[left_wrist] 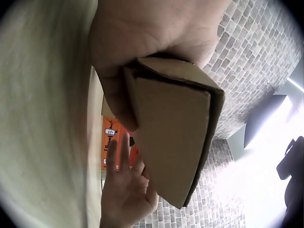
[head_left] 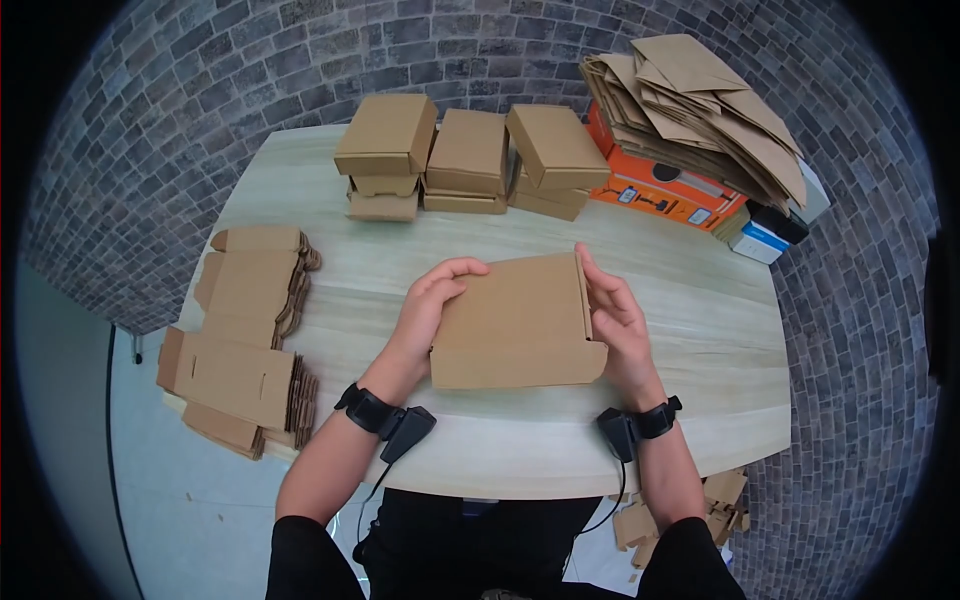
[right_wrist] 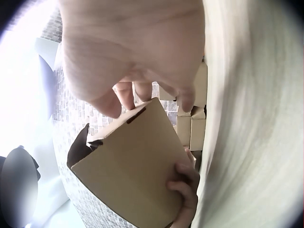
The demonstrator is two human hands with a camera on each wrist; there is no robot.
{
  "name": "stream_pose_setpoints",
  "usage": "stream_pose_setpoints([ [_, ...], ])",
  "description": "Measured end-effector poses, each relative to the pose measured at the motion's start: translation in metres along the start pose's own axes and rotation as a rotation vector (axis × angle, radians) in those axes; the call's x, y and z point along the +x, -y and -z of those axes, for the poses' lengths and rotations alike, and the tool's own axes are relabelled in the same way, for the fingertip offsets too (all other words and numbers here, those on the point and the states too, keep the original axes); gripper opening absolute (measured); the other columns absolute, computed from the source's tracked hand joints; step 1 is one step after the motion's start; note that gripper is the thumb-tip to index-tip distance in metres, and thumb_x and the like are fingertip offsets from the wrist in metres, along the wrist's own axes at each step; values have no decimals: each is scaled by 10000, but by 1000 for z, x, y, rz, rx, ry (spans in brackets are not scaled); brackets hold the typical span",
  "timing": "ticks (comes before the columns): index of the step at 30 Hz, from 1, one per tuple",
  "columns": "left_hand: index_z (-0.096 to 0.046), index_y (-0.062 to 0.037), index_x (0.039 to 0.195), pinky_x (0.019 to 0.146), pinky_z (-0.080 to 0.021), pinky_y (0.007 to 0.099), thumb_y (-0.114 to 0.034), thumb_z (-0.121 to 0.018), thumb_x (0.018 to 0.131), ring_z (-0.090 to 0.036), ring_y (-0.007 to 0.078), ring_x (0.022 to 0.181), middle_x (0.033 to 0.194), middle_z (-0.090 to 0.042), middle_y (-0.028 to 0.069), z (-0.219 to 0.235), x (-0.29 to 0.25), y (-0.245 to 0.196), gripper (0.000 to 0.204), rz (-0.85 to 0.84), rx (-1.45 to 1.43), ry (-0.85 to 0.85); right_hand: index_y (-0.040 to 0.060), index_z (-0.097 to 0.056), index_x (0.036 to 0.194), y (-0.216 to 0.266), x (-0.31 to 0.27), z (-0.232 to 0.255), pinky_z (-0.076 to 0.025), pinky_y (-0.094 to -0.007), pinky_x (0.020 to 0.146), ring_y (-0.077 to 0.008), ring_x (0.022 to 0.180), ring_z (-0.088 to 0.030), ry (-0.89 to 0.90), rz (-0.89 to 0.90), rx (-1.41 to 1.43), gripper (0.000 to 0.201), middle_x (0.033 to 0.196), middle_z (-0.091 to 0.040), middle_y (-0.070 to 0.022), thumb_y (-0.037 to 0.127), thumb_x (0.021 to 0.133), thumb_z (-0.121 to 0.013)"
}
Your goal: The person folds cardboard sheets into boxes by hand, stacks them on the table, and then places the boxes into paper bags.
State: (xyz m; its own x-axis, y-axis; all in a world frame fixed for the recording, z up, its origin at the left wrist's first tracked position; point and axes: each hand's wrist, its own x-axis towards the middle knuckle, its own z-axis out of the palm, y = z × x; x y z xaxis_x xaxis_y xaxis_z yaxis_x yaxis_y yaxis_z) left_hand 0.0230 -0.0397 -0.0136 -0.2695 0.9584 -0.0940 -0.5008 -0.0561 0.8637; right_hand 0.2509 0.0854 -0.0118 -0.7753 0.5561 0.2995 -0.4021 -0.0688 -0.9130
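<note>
A small brown cardboard box [head_left: 515,315] is held above the near middle of the table, its broad face up. My left hand [head_left: 425,320] grips its left side, with fingertips [right_wrist: 183,187] curled onto a broad face in the right wrist view. My right hand [head_left: 622,335] is at the right side, fingers mostly extended along that edge, fingertips right at the side wall. A front corner of the box [right_wrist: 133,161] gapes in the right wrist view, with a loose flap and a slot along the edge. The left wrist view shows its opposite end [left_wrist: 171,128] folded in.
Flattened cardboard blanks [head_left: 240,375] lie stacked at the table's left. Folded boxes [head_left: 465,150] stand in stacks along the back. At back right, an orange box [head_left: 650,190] bears a pile of brown cardboard sheets [head_left: 700,110]. Cardboard pieces [head_left: 640,525] lie on the floor at right.
</note>
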Motion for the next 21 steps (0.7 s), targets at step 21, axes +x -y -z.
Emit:
stream_pose_setpoints([
  [21, -579, -30, 1147, 838, -518, 294, -121, -436, 937, -612, 150, 970, 1086, -620, 84, 2, -2, 9, 270, 13, 65, 73, 73, -431, 1384, -15, -2, -12, -356, -339, 1091, -213, 1301, -457, -170, -7, -430, 635, 1458, -411, -110, 96, 823, -729],
])
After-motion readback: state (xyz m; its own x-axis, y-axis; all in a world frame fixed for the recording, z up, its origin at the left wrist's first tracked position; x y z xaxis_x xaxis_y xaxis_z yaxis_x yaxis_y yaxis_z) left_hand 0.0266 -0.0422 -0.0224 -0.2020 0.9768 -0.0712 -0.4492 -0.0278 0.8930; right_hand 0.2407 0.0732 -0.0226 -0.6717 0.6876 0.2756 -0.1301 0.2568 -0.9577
